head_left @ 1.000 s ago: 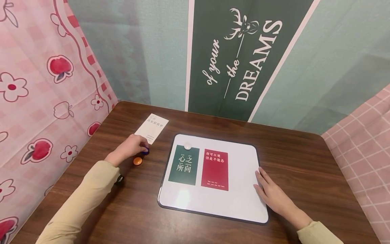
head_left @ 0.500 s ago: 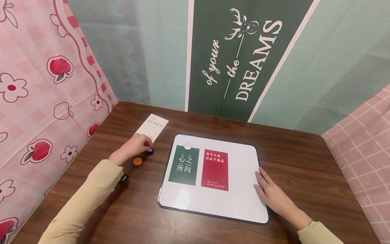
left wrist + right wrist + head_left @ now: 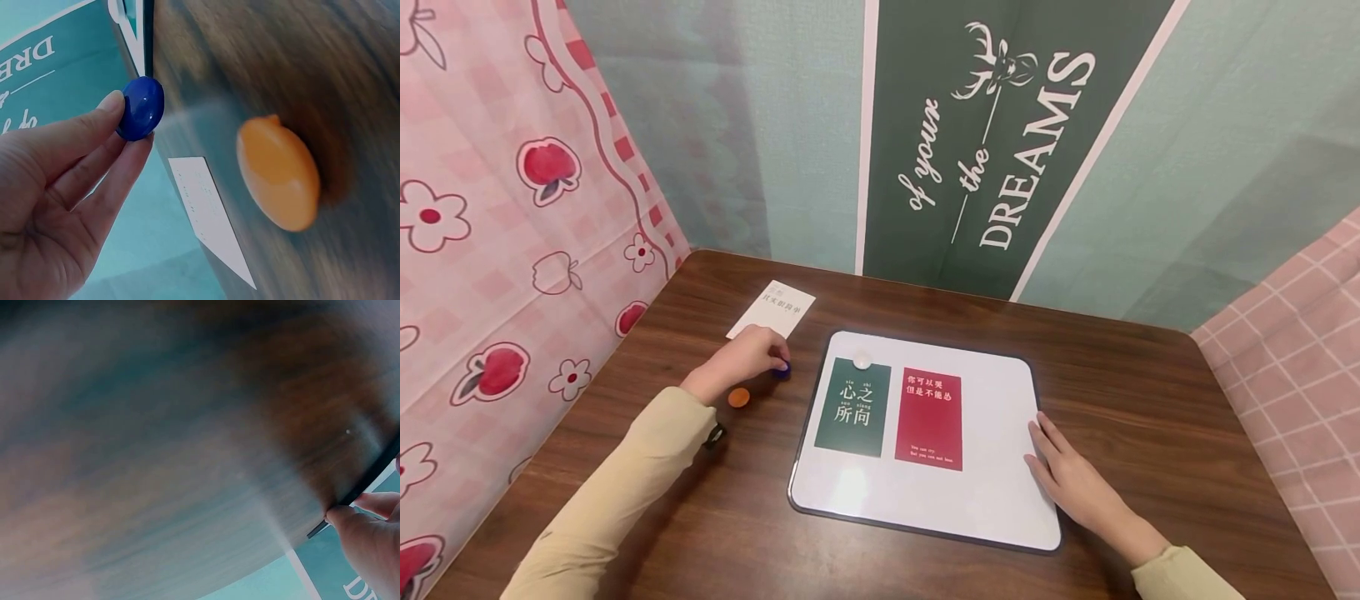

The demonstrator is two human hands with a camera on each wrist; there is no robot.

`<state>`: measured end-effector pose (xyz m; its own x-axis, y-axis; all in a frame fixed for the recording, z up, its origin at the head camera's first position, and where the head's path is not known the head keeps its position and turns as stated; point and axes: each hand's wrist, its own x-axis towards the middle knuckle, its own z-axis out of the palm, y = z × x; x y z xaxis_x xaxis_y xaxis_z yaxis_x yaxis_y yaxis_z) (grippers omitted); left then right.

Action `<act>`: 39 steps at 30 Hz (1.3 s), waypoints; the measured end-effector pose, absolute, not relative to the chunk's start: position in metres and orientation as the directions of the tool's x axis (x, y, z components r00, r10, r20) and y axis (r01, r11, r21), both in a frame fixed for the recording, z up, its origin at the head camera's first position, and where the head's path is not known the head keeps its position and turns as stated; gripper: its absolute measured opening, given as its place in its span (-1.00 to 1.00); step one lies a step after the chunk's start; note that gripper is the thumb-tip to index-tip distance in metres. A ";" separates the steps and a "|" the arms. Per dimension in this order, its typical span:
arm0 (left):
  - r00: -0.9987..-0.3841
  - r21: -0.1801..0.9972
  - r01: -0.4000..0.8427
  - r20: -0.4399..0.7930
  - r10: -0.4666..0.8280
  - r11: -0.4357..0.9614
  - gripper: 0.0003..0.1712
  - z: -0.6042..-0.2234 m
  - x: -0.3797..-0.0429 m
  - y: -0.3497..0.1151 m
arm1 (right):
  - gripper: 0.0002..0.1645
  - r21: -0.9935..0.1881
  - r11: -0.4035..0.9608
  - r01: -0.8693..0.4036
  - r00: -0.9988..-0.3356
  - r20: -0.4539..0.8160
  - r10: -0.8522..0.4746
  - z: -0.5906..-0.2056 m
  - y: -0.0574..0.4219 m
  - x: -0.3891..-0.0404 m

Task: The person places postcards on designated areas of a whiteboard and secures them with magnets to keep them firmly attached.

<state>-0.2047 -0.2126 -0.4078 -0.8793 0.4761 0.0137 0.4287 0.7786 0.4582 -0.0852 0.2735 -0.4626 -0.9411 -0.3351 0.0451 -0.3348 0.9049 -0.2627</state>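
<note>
My left hand (image 3: 752,354) pinches a round blue magnet (image 3: 144,107) between thumb and fingertips. In the head view that hand is left of the whiteboard (image 3: 1000,500), overlapping the near end of a white card (image 3: 775,308). A round orange magnet (image 3: 739,397) lies on the table beside the left wrist. My right hand (image 3: 1071,475) rests on the board's right edge with fingers extended; the right wrist view shows its thumb (image 3: 344,515) against the black rim. On the board lie a green card (image 3: 852,425) with a white magnet (image 3: 861,360) at its top edge, and a red card (image 3: 928,421).
The brown wooden table (image 3: 1120,367) runs back to a teal and green curtain (image 3: 940,167). A pink patterned cloth (image 3: 497,275) hangs at the left, and a pink checked one (image 3: 1300,400) at the right.
My left hand has moved right with the blue magnet, away from the orange one and closer to the whiteboard. The right hand and the board have stayed put.
</note>
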 end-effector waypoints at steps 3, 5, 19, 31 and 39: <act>-0.876 0.456 0.437 0.019 0.482 0.776 -0.95 -0.407 -0.206 -0.208 | -0.34 -0.263 0.905 -0.336 -0.941 0.047 -0.336 -0.463 0.274 -0.085; -0.875 0.464 0.435 0.016 0.484 0.771 -0.95 -0.406 -0.207 -0.205 | -0.33 -0.261 0.905 -0.337 -0.940 0.045 -0.337 -0.463 0.274 -0.085; -0.878 0.487 0.408 -0.023 0.478 0.773 -0.94 -0.403 -0.211 -0.184 | -0.32 -0.257 0.906 -0.335 -0.940 0.029 -0.340 -0.462 0.274 -0.087; -0.883 0.504 0.382 -0.047 0.466 0.774 -0.93 -0.402 -0.214 -0.165 | -0.31 -0.259 0.907 -0.332 -0.941 0.024 -0.338 -0.461 0.275 -0.088; -0.881 0.527 0.374 -0.055 0.470 0.763 -0.91 -0.400 -0.217 -0.154 | -0.31 -0.261 0.906 -0.332 -0.940 0.016 -0.340 -0.461 0.277 -0.090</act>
<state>-0.2165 -0.1544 -0.3997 -0.8810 0.4698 -0.0548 0.3743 0.7633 0.5266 -0.0900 0.2768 -0.4613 -0.9405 -0.3396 0.0156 -0.3316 0.9065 -0.2614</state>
